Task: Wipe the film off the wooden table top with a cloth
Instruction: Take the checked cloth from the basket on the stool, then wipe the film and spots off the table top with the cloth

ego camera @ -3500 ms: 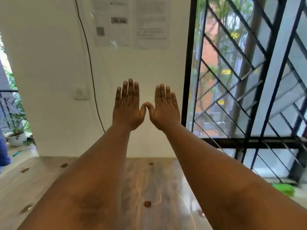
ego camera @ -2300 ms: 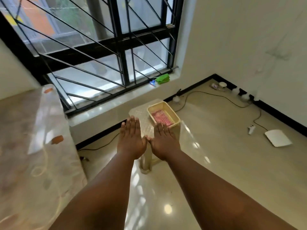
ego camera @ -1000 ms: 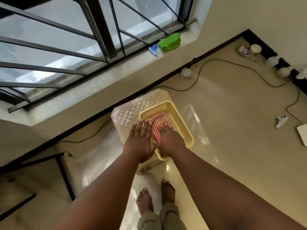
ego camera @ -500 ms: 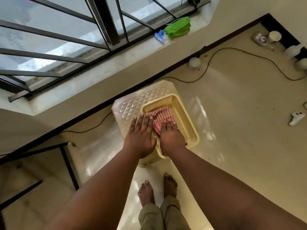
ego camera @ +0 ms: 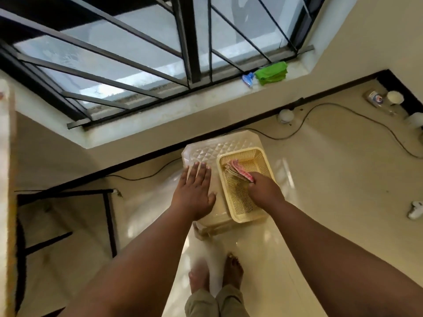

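A red-and-white checked cloth (ego camera: 238, 169) hangs lifted inside a yellow plastic basket (ego camera: 242, 202), which stands on a cream plastic stool (ego camera: 206, 152). My right hand (ego camera: 264, 191) pinches the cloth's near end over the basket. My left hand (ego camera: 194, 193) lies flat with straight fingers on the stool top, left of the basket. Only a thin strip of the wooden table top's edge (ego camera: 5, 179) shows at the far left, with its black frame (ego camera: 109, 220) below.
A barred window (ego camera: 160, 53) runs above a sill holding a green cloth (ego camera: 271, 73) and a blue object (ego camera: 248, 78). Cables (ego camera: 343, 108), jars and a white controller (ego camera: 415, 210) lie on the shiny floor at right. My bare feet (ego camera: 215, 274) stand just behind the stool.
I turned from the table to the stool and bent over it. My right hand closed on the checked cloth and lifted it in the basket; my left hand settled flat on the stool.
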{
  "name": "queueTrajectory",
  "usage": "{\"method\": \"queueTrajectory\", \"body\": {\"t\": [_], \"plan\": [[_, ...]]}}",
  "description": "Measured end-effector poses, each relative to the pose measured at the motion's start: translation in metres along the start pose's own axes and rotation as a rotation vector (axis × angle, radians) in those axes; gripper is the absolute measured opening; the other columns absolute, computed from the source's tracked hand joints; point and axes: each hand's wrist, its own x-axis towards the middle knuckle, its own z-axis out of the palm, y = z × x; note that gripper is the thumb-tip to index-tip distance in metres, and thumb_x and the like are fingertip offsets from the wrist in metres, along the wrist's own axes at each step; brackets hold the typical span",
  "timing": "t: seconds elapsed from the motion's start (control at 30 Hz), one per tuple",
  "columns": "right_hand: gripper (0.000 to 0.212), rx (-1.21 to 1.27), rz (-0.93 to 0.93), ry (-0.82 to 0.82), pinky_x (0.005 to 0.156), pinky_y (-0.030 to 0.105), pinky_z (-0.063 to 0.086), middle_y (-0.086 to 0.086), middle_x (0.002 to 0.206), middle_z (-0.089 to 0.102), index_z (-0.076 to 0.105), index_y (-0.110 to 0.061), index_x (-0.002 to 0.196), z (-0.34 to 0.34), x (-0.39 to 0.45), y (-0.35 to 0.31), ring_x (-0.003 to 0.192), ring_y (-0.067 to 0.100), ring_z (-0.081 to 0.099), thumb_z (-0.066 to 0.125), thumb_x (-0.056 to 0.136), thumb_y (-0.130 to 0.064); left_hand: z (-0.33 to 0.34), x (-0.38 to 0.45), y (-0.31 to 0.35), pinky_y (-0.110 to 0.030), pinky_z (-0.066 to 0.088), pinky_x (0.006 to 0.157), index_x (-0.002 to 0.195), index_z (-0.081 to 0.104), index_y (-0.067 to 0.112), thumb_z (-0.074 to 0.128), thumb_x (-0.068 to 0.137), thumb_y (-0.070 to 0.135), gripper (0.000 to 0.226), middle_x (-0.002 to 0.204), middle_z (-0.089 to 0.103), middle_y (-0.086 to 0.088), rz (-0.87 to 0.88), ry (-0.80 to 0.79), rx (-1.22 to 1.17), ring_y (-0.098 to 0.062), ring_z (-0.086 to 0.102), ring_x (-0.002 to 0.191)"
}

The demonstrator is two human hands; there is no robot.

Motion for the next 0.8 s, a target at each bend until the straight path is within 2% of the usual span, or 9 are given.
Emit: {"method": "queueTrajectory", "body": {"t": [0.07,0.13,0.2,0.27,0.3,0.4,0.53,0.7,0.8], "plan": [[0.029,0.112,-0.026,-0.006,0.059,0.033,0.044,0.005,0.084,0.065,0.064,-0.024,0.100,-0.011,-0.006,-0.012,0.070,0.025,0.057,0.043,0.085,-0.012,-0.016,-0.006,-0.002,-0.038,-0.032,0.104,0.149,-0.015,0.014,0.014,0.096,0.052,0.072,0.158,-0.020,-0.008,-0.022,0.011,-0.017,-0.021,-0.032,0.138],[0.026,0.214,-0.079,-0.052,0.056,0.039,0.046,0.006,0.069,0.060,0.063,-0.020,0.094,-0.018,-0.022,-0.038,0.060,0.028,0.057,0.042,0.085,-0.008,-0.032,-0.030,-0.011,-0.039,-0.029,0.107,0.149,-0.016,0.013,0.015,0.097,0.051,0.071,0.157,-0.020,-0.009,-0.086,0.060,-0.032,-0.023,-0.029,0.140],[0.026,0.287,-0.094,-0.092,0.050,0.034,0.042,0.004,0.061,0.058,0.064,-0.020,0.094,-0.020,-0.031,-0.050,0.052,0.024,0.054,0.043,0.088,-0.007,-0.047,-0.043,-0.015,-0.040,-0.029,0.106,0.147,-0.019,0.014,0.015,0.097,0.051,0.070,0.156,-0.023,-0.009,-0.086,0.049,-0.056,-0.024,-0.031,0.139],[0.025,0.257,-0.218,-0.100,0.048,0.027,0.041,0.002,0.065,0.062,0.067,-0.019,0.096,-0.018,-0.045,-0.091,0.052,0.020,0.056,0.046,0.089,-0.007,-0.057,-0.074,-0.033,-0.039,-0.029,0.107,0.146,-0.020,0.014,0.014,0.097,0.050,0.070,0.155,-0.025,-0.009,-0.168,0.119,-0.068,-0.023,-0.033,0.138],[0.025,0.273,-0.205,-0.097,0.046,0.024,0.042,0.003,0.067,0.064,0.067,-0.019,0.097,-0.015,-0.049,-0.089,0.053,0.017,0.058,0.047,0.088,-0.006,-0.059,-0.075,-0.029,-0.039,-0.028,0.108,0.147,-0.019,0.014,0.014,0.098,0.050,0.070,0.155,-0.025,-0.009,-0.142,0.103,-0.079,-0.024,-0.033,0.138],[0.031,0.240,-0.342,-0.159,0.044,0.023,0.041,0.001,0.063,0.062,0.066,-0.021,0.099,-0.009,-0.072,-0.139,0.046,0.012,0.055,0.047,0.085,-0.001,-0.073,-0.112,-0.049,-0.040,-0.025,0.111,0.149,-0.015,0.012,0.017,0.098,0.048,0.070,0.158,-0.020,-0.009,-0.205,0.172,-0.066,-0.023,-0.029,0.141],[0.034,0.117,-0.580,-0.234,0.047,0.020,0.040,-0.008,0.068,0.062,0.066,-0.026,0.103,0.024,-0.115,-0.214,0.051,0.005,0.054,0.049,0.085,-0.004,-0.080,-0.180,-0.086,-0.043,-0.020,0.114,0.151,-0.008,0.008,0.021,0.097,0.047,0.072,0.159,-0.014,-0.011,-0.396,0.242,-0.060,-0.025,-0.023,0.144],[0.033,0.077,-0.771,-0.303,0.057,0.029,0.044,-0.011,0.065,0.056,0.064,-0.025,0.111,0.073,-0.174,-0.277,0.056,0.013,0.054,0.047,0.089,-0.008,-0.071,-0.268,-0.115,-0.045,-0.020,0.114,0.151,-0.005,0.003,0.027,0.096,0.045,0.076,0.159,-0.011,-0.015,-0.572,0.303,-0.069,-0.028,-0.018,0.145],[0.038,0.075,-0.877,-0.359,0.050,0.028,0.046,-0.006,0.063,0.060,0.065,-0.027,0.112,0.102,-0.223,-0.307,0.049,0.015,0.057,0.046,0.087,-0.006,-0.063,-0.334,-0.139,-0.046,-0.019,0.114,0.151,-0.006,0.006,0.025,0.097,0.045,0.074,0.159,-0.011,-0.014,-0.658,0.327,-0.032,-0.029,-0.017,0.145]]}}
